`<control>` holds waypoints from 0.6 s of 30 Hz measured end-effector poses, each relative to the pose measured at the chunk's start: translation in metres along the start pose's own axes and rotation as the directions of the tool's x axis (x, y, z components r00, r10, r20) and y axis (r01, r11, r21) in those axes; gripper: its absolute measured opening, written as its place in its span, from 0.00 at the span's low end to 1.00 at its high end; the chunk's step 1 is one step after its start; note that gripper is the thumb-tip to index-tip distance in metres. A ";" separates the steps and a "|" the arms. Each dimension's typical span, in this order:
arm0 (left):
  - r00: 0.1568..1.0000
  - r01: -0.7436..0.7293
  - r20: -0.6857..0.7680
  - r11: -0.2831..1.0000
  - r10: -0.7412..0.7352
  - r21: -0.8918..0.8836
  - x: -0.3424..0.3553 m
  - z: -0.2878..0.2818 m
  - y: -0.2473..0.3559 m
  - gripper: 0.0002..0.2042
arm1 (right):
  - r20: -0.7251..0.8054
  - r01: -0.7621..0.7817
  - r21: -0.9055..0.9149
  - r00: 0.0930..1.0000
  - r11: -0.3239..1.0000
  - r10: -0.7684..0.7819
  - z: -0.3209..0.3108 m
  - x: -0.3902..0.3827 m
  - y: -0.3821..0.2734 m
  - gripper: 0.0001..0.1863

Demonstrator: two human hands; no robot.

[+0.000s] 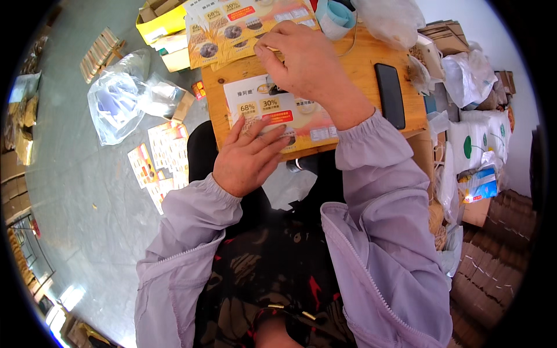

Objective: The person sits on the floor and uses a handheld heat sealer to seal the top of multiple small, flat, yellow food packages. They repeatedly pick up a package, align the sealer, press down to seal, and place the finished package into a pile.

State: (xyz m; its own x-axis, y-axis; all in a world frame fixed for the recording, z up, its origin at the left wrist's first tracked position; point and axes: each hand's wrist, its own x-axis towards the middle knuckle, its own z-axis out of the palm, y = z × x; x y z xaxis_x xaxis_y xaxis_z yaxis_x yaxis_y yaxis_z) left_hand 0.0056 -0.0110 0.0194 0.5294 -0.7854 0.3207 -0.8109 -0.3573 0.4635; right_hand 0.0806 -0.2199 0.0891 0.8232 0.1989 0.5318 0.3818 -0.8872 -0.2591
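Note:
A printed cardboard sheet [237, 93] in white, orange and yellow lies on the wooden table in front of me. My left hand [248, 158] rests flat on its near left part, fingers spread. Over its far edge reaches my right hand [304, 61], fingers curled in toward the thumb; what they hold, if anything, is hidden. A small dark item shows partly beneath the right palm, too covered to name. Just beyond, touching or close to the right fingertips, is a pile of similar printed sheets [223, 35].
A black phone [389, 95] lies on the right of the wooden table [362, 75]. A light blue roll [337, 20] and a clear plastic bag [389, 20] stand at the back. On the floor at left are loose printed sheets [168, 153] and a plastic bag [116, 107]. Stacked cardboard [493, 255] fills the right.

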 end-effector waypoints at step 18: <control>0.999 -0.036 -0.032 0.999 0.036 0.024 -0.002 0.002 -0.003 0.18 | -0.096 -0.129 0.034 0.987 0.991 0.132 -0.059 0.036 0.009 0.12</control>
State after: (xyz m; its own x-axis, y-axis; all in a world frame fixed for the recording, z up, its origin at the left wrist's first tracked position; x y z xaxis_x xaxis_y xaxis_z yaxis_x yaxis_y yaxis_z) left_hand 0.0068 -0.0094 0.0162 0.5071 -0.7815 0.3634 -0.8349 -0.3408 0.4322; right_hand 0.0891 -0.2455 0.1530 0.8221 0.0391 0.5680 0.2861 -0.8909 -0.3528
